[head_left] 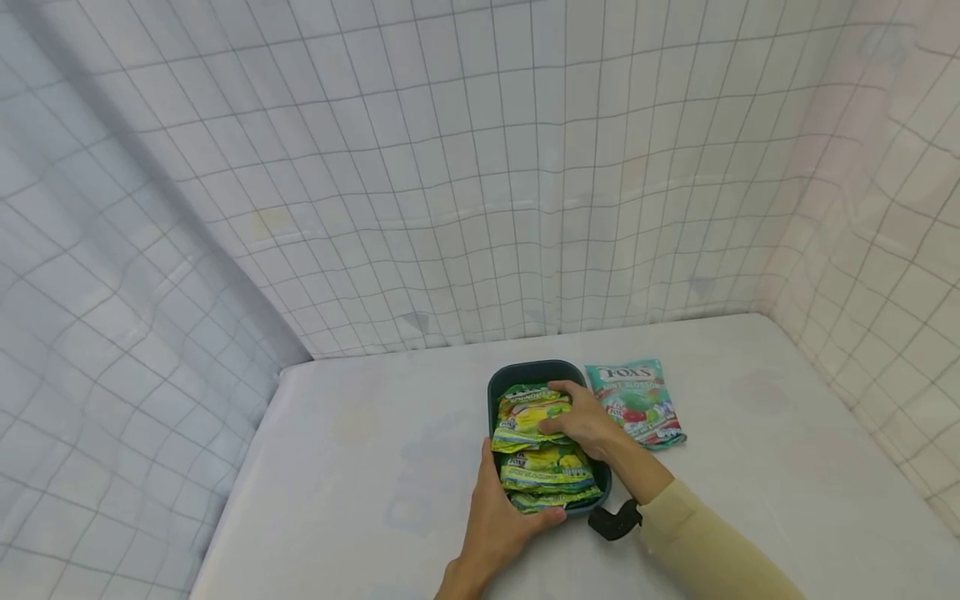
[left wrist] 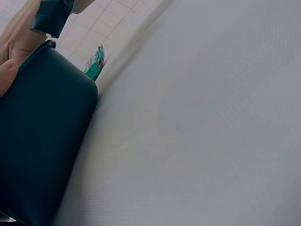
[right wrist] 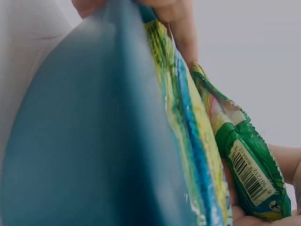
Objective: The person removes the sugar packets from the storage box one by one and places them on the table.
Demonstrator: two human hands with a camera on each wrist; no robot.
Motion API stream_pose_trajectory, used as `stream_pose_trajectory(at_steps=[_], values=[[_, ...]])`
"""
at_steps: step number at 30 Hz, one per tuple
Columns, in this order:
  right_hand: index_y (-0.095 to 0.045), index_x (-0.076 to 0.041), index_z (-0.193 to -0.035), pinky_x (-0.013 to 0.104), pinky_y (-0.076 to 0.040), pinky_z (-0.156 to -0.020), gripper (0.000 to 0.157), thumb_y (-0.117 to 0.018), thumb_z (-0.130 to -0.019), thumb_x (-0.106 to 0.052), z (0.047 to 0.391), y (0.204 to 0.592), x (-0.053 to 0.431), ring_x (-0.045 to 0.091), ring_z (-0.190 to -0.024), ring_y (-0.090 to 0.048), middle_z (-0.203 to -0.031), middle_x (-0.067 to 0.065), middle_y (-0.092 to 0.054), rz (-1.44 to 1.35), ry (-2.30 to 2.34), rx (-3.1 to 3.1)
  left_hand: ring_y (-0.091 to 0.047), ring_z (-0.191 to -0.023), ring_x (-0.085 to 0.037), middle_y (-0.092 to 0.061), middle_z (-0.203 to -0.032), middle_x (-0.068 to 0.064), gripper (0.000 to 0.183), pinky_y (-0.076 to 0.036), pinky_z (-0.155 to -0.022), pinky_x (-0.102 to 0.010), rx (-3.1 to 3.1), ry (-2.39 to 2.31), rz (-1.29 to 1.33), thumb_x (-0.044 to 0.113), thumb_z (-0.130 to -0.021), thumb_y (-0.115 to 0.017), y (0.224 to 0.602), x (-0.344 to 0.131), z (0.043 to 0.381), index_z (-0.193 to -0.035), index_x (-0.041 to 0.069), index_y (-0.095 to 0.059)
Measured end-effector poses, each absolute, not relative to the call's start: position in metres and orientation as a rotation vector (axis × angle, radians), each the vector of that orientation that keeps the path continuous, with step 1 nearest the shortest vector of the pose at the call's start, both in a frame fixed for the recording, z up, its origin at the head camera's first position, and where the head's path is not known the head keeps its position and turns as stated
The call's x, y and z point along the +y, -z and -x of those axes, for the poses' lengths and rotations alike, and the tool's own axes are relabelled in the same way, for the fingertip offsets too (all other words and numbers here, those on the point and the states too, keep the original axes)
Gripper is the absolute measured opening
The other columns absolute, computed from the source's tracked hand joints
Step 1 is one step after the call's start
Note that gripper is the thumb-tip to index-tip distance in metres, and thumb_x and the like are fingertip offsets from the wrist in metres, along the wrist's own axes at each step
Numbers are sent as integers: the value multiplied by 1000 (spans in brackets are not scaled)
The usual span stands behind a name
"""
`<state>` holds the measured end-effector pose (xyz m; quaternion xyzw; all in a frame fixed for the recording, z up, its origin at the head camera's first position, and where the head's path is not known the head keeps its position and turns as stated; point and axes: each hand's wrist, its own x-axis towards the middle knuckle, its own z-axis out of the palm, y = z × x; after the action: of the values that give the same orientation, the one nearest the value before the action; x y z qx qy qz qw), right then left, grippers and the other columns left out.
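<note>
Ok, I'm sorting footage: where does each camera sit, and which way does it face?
Head: on the head, facing forward and down at the bin and yellow packets; left hand, right hand and sleeve show.
Left wrist: worn there, facing past the bin's outer wall across the table; part of the right hand and fingertips show.
Right wrist: worn there, facing the bin's wall and yellow packets; fingers show at top and right.
Head and right wrist share the bin and yellow packets.

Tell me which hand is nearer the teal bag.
Right. The right hand grips a yellow bag in the bin, just left of the teal bag; the left hand holds the bin's near left corner, farther away.
</note>
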<state>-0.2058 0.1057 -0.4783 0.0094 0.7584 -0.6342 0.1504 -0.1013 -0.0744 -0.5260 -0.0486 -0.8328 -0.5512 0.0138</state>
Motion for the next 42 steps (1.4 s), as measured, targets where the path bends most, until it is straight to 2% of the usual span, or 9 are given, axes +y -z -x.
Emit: stream_pose_trajectory(at_steps=[11, 15, 18, 22, 25, 29, 33, 39, 42], values=[[-43, -3, -153, 44, -53, -87, 74, -74, -87, 8, 196, 470, 113, 43, -122, -52, -155, 28, -31, 14, 1960, 2070, -45, -136, -22, -36, -157, -8, 139, -41, -108, -50, -2595, 1724, 130, 54, -65, -95, 526, -73, 102, -164, 13, -6], [-44, -4, -153, 50, -48, -99, 73, -75, -87, 6, 193, 464, 119, 47, -139, -36, -161, 26, -23, 64, 1990, 2052, -49, -129, -14, -43, -151, 2, 135, -43, -106, -46, -2558, 1755, 157, 53, -63, -96, 526, -74, 103, -163, 22, -11], [-43, -6, -154, 56, -41, -107, 74, -77, -88, 4, 191, 459, 125, 46, -148, -18, -165, 23, -16, 92, 1996, 2034, -52, -125, -12, -46, -146, 7, 130, -44, -105, -44, -2529, 1769, 191, 51, -63, -97, 527, -74, 104, -161, 29, -15], [-40, -6, -155, 62, -28, -114, 77, -78, -89, 1, 190, 454, 133, 43, -152, -1, -167, 21, -8, 175, 2020, 1998, -51, -127, -12, -46, -147, 6, 129, -44, -105, -44, -2521, 1771, 208, 49, -64, -97, 527, -75, 104, -161, 28, -15], [-36, -3, -157, 63, -20, -116, 80, -78, -89, -1, 189, 452, 137, 42, -153, 5, -168, 21, -6, 239, 2045, 1971, -50, -129, -12, -44, -148, 6, 131, -43, -106, -44, -2526, 1772, 208, 49, -64, -97, 527, -75, 104, -162, 27, -13], [-32, -2, -158, 64, -18, -116, 82, -78, -89, -1, 190, 451, 143, 40, -153, 8, -168, 20, -6, 295, 2056, 1968, -51, -127, -12, -47, -145, 7, 130, -43, -106, -43, -2517, 1779, 217, 48, -63, -98, 528, -75, 105, -162, 28, -16], [-32, -2, -158, 66, -16, -115, 83, -78, -88, -1, 190, 451, 149, 39, -153, 9, -169, 18, -4, 316, 2069, 1973, -52, -126, -12, -49, -143, 8, 130, -43, -105, -43, -2512, 1781, 221, 48, -62, -98, 528, -76, 105, -162, 23, -17], [-35, -7, -158, 75, -6, -112, 85, -79, -86, -2, 190, 450, 156, 36, -153, 9, -170, 13, -4, 285, 2100, 1986, -52, -127, -11, -49, -144, 9, 131, -44, -106, -43, -2509, 1800, 221, 47, -63, -98, 529, -75, 106, -162, 20, -16], [-34, -10, -159, 76, -7, -111, 85, -79, -87, -2, 191, 449, 160, 36, -153, 9, -170, 11, -3, 275, 2115, 1977, -53, -126, -11, -49, -143, 10, 131, -45, -105, -43, -2504, 1793, 228, 46, -63, -98, 530, -74, 106, -162, 20, -17]])
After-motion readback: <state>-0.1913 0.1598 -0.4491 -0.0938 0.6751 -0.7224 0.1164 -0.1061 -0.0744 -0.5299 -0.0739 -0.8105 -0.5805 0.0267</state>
